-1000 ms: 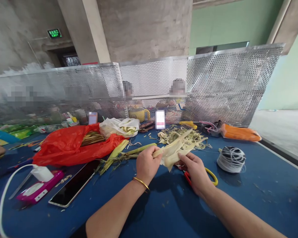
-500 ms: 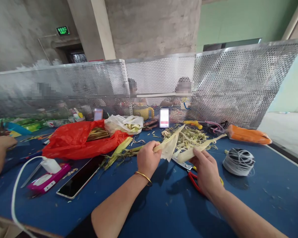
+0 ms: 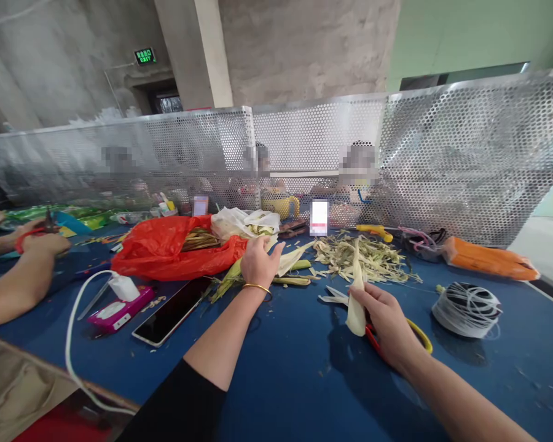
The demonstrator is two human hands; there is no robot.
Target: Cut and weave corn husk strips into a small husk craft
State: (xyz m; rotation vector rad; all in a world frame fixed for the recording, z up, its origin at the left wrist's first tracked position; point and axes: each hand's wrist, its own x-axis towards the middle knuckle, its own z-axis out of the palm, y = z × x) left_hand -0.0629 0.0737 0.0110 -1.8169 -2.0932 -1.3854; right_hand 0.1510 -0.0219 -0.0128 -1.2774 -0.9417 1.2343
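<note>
My right hand [image 3: 387,319] pinches a pale corn husk [image 3: 357,316] between thumb and fingers, its narrow end pointing up. Under that hand lie scissors [image 3: 335,296] with red and yellow handles, blades pointing left. My left hand [image 3: 259,263], with a gold bangle on the wrist, is over the husks beside the red bag, its thumb apart from the fingers. Another pale husk [image 3: 291,260] lies against or just behind it; the fingertips are partly hidden. Green husk strips [image 3: 228,281] lie below the left hand.
A heap of husk shreds [image 3: 364,258] sits beyond my right hand. Around are a red plastic bag [image 3: 152,252], white bag [image 3: 225,221], phone [image 3: 170,316], purple power strip [image 3: 120,312], wire spool [image 3: 465,310] and orange packet [image 3: 491,258]. A co-worker's hands [image 3: 41,236] hold red-handled pliers or cutters.
My left hand has moved left and away with its husk, and its grip has loosened. The right hand has turned its husk upright. The view has shifted left.
</note>
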